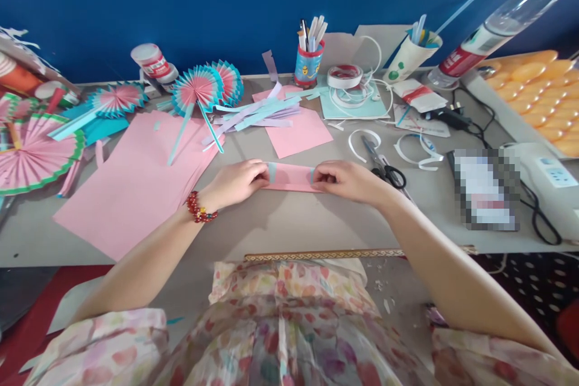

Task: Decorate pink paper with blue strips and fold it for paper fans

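A folded strip of pink paper (291,177) with pale blue bands near its ends lies across the middle of the desk. My left hand (242,181) pinches its left end, a red bead bracelet on the wrist. At the right end, my right hand (344,180) has its fingers curled closed on the same paper. Just right of that hand lie scissors with black handles (389,175). Behind the strip rest a square pink sheet (301,136) and a loose heap of pale blue and lilac paper strips (262,113).
Pink sheets (131,175) spread at left, near finished paper fans (196,90). A pen cup (309,63), white tape roll (344,76), paper cup (411,57) and leaning bottle (493,36) stand at the back. A phone (484,190) lies right.
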The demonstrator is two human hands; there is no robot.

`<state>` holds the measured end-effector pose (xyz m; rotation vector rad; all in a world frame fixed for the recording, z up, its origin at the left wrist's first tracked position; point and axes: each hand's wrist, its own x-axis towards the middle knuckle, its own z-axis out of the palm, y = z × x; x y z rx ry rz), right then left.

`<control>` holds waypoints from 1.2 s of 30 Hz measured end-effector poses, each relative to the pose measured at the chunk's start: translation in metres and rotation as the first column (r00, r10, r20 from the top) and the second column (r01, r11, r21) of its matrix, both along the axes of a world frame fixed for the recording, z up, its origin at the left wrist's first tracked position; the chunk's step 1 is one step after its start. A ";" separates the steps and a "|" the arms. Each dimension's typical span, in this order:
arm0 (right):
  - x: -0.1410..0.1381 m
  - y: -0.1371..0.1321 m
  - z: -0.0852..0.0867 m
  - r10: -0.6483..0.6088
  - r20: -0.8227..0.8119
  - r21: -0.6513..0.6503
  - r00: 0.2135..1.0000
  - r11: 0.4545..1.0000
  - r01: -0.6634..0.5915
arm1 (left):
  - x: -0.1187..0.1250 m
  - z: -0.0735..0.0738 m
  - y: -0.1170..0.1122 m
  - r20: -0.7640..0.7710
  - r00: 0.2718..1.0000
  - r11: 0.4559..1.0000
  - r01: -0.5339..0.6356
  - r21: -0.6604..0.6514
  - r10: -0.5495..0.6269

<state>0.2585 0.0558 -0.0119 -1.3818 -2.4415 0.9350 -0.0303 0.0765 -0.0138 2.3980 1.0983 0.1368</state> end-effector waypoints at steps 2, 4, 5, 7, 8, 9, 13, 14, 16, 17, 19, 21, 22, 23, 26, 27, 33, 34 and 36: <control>0.001 0.002 0.001 0.005 0.013 -0.022 1.000 1.000 -0.005 | 0.000 0.001 0.000 -0.002 1.000 1.000 -0.002 -0.001 0.002; 0.003 0.003 0.004 0.032 0.011 -0.041 0.999 0.999 -0.031 | 0.000 0.001 0.000 -0.003 1.000 1.000 -0.005 -0.006 0.005; 0.003 0.003 0.006 0.050 0.006 -0.049 0.999 0.998 -0.050 | 0.000 0.001 0.000 -0.003 1.000 1.000 -0.005 -0.010 0.005; 0.004 0.004 0.009 0.079 -0.004 -0.061 0.997 0.995 -0.079 | 0.000 0.001 0.000 -0.002 1.000 1.000 -0.007 -0.019 0.007; 0.004 0.003 0.011 0.084 -0.006 -0.063 0.996 0.994 -0.085 | 0.000 0.000 0.000 -0.003 1.000 1.000 -0.010 -0.021 0.010; 0.004 0.003 0.012 0.085 -0.005 -0.062 0.996 0.994 -0.085 | 0.000 0.000 0.001 -0.004 1.000 1.000 -0.014 -0.022 0.014; 0.003 0.003 0.013 0.076 0.011 -0.052 0.997 0.996 -0.075 | 0.001 0.000 0.000 -0.011 1.000 1.000 -0.018 -0.021 0.017; 0.003 0.003 0.013 0.076 0.015 -0.054 0.997 0.996 -0.075 | 0.001 0.001 0.000 -0.010 1.000 1.000 -0.016 -0.020 0.016; 0.002 0.003 0.013 0.071 0.022 -0.057 0.997 0.996 -0.070 | 0.001 0.001 0.000 -0.007 1.000 1.000 -0.016 -0.018 0.016; 0.002 0.003 0.013 0.069 0.023 -0.059 0.997 0.996 -0.067 | 0.001 0.001 -0.001 -0.006 1.000 1.000 -0.018 -0.015 0.018; 0.002 0.003 0.013 0.065 0.019 -0.058 0.998 0.996 -0.064 | 0.001 0.001 -0.001 -0.007 1.000 1.000 -0.022 -0.011 0.022; 0.002 0.003 0.012 0.056 0.016 -0.054 0.998 0.997 -0.055 | 0.001 0.000 -0.001 -0.009 1.000 1.000 -0.021 -0.007 0.021; 0.002 0.003 0.012 0.049 0.016 -0.052 0.999 0.997 -0.048 | 0.001 0.000 -0.001 -0.011 1.000 1.000 -0.019 -0.007 0.019; 0.002 0.003 0.011 0.043 0.017 -0.050 0.999 0.998 -0.042 | 0.001 0.000 -0.001 -0.012 1.000 1.000 -0.016 -0.007 0.016; 0.003 0.003 0.009 0.036 0.023 -0.049 0.999 0.998 -0.035 | 0.001 0.001 -0.002 -0.014 1.000 1.000 -0.009 -0.011 0.009; 0.004 0.003 0.008 0.036 0.025 -0.051 0.999 0.998 -0.035 | 0.001 0.002 -0.002 -0.012 1.000 1.000 -0.011 -0.010 0.011; 0.002 0.001 0.007 0.002 0.036 -0.053 0.999 0.999 0.000 | 0.001 0.002 -0.003 -0.013 1.000 1.000 -0.022 0.002 0.022; 0.002 0.001 0.007 -0.001 0.038 -0.052 0.999 0.999 0.003 | 0.001 0.002 -0.003 -0.017 1.000 1.000 -0.022 0.006 0.022; 0.001 0.000 0.007 -0.001 0.037 -0.051 0.999 0.999 0.003 | 0.002 0.002 -0.004 -0.025 0.999 1.000 -0.021 0.015 0.022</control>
